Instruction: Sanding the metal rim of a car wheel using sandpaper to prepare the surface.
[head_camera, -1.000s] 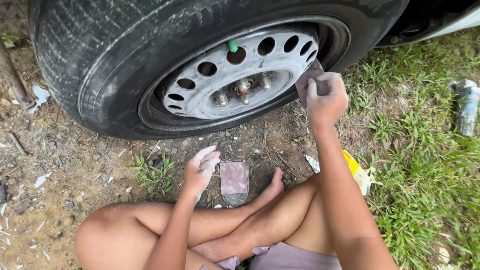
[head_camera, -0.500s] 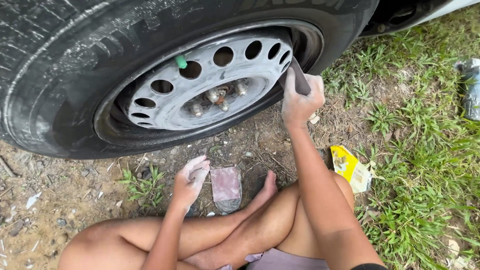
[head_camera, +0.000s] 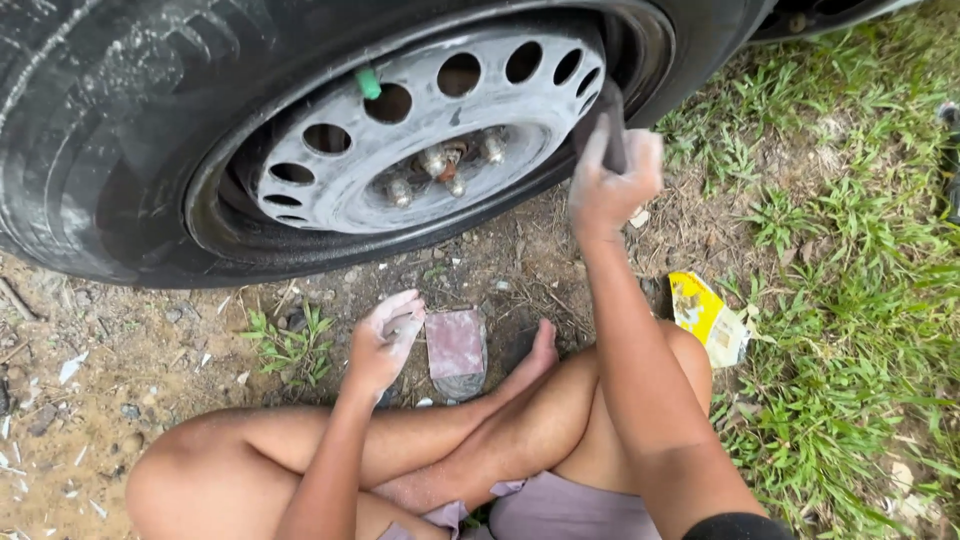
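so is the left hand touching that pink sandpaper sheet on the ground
Cannot tell. In the head view the left hand hangs right beside the pink sandpaper sheet, fingers meeting its edge in the picture; neither contact nor gap shows plainly.

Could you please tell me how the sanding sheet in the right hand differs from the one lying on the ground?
The sheet in the right hand looks dark grey; the sheet on the ground shows pinkish. The held sheet is pressed against the wheel rim by the right hand; the other lies flat on the dirt beside the left hand, untouched. Both are small.

Sandpaper piece (head_camera: 612, 130): dark, folded, upright against grey wheel rim (head_camera: 420, 130), upper centre-right. Second sheet (head_camera: 455, 350): reddish, flat on dirt, lower centre.
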